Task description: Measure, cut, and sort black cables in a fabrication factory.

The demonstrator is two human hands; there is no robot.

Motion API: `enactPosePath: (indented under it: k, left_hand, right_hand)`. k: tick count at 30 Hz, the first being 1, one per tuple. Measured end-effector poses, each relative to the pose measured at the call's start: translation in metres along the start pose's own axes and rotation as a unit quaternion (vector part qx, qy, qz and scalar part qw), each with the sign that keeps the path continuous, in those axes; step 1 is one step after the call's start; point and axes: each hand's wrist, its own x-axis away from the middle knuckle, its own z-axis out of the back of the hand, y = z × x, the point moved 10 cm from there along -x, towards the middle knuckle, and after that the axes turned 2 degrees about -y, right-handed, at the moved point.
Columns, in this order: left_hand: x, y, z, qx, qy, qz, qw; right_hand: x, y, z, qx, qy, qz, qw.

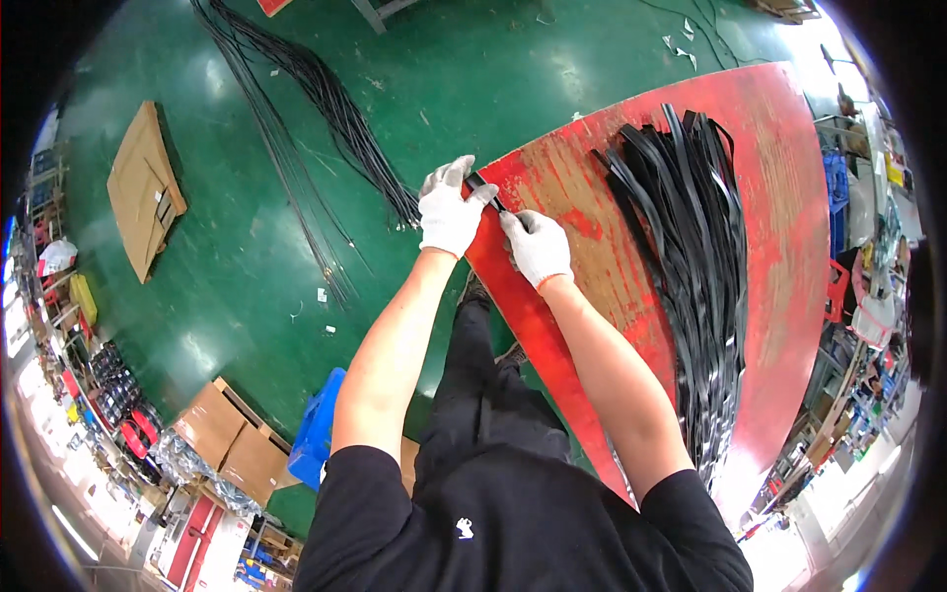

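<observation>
Gloved left hand and right hand on black strip

A thin, short black strip lay slanted over the red bench's left edge, pinched at both ends.

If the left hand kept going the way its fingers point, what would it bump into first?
Probably the worn red wooden board; the white-gloved left hand points right, across the thin black strip it pinches. Depth is unclear.
</observation>
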Motion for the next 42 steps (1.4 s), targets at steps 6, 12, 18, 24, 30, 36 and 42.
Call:
enactPosePath:
  k: [6,12,18,24,30,36,42]
  left_hand:
    - [0.005,-0.002,-0.003,-0.059,0.024,-0.016,0.998]
    - [0.004,-0.001,-0.004,-0.054,0.037,-0.017,0.998]
    - [0.003,0.005,-0.005,-0.064,0.014,0.01,0.998]
    - [0.001,-0.005,-0.005,-0.084,-0.033,0.053,0.995]
    - [-0.006,0.031,0.007,-0.119,-0.112,0.104,0.981]
    - [0.015,0.088,-0.011,-0.076,-0.194,0.068,0.976]
    - [0.033,0.114,0.009,-0.175,-0.135,-0.061,0.973]
  right_hand:
    - [0.0,0.0,-0.001,0.021,-0.003,0.023,1.0]
    - [0.002,-0.003,0.002,0.045,0.014,0.028,0.998]
    - [0.049,0.016,0.024,0.017,-0.069,-0.071,0.995]
    - [0.172,0.108,0.109,0.158,0.034,-0.112,0.981]
    - [0.363,0.249,0.211,0.155,0.335,-0.145,0.918]
    - [0.554,0.36,0.192,0.058,0.443,-0.354,0.822]
    - [0.644,0.426,0.032,-0.142,0.397,-0.523,0.741]
